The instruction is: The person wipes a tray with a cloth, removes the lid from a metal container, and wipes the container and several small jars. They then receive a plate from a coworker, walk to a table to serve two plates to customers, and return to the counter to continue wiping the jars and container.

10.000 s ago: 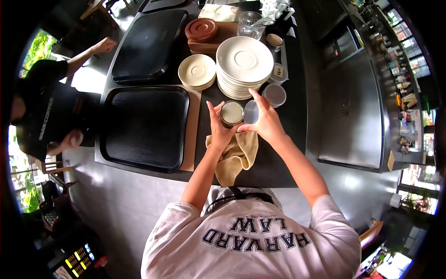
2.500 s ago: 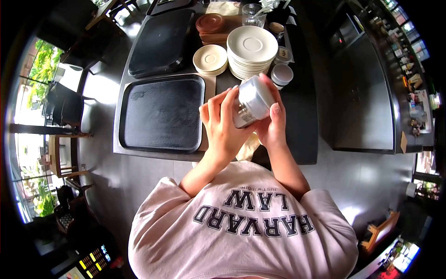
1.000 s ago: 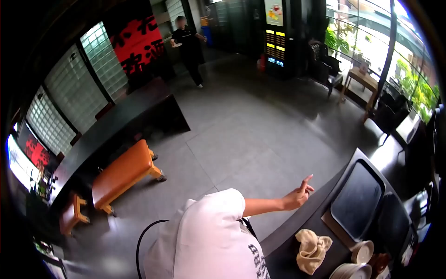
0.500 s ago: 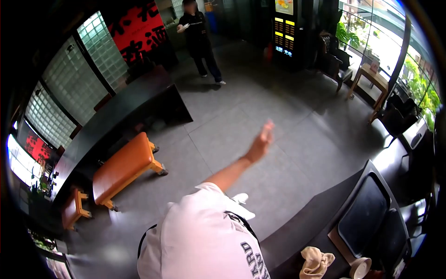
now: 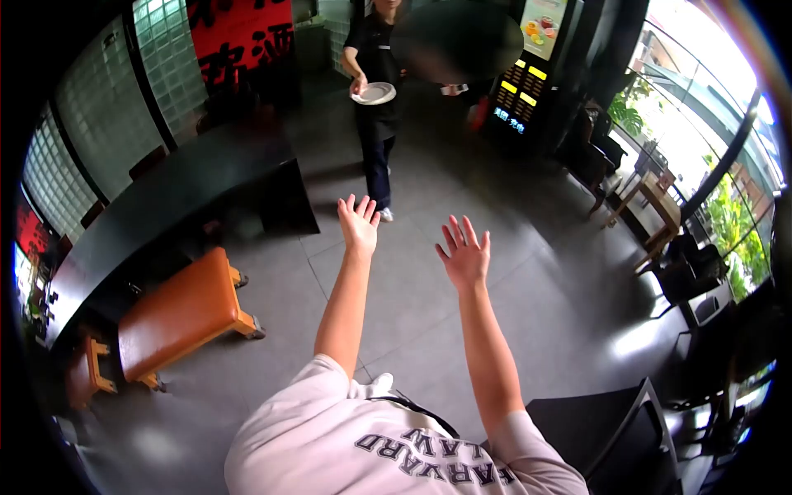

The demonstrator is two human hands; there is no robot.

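Note:
My left hand (image 5: 359,227) is raised in front of me with its fingers spread and nothing in it. To its right, my right hand (image 5: 465,256) is also open, palm facing away and empty. Beyond both hands a person in dark clothes (image 5: 378,157) walks on the grey floor, holding a white plate (image 5: 374,94) level in one hand. A dark blurred oval shape (image 5: 458,41) stands out beside that person, with a small pale item (image 5: 454,88) at its lower edge. Both of my hands are apart from the plate.
On the left, an orange padded bench (image 5: 177,309) stands by a long dark curved table (image 5: 165,194). A dark counter (image 5: 598,429) is close at my lower right. Dark chairs (image 5: 594,157) and a small wooden table (image 5: 656,202) line the window side.
Both arms now reach forward with spread fingers; before, just one blurred arm showed. The person has come closer, the plate now plainly seen. My view has turned, shifting the counter partly out.

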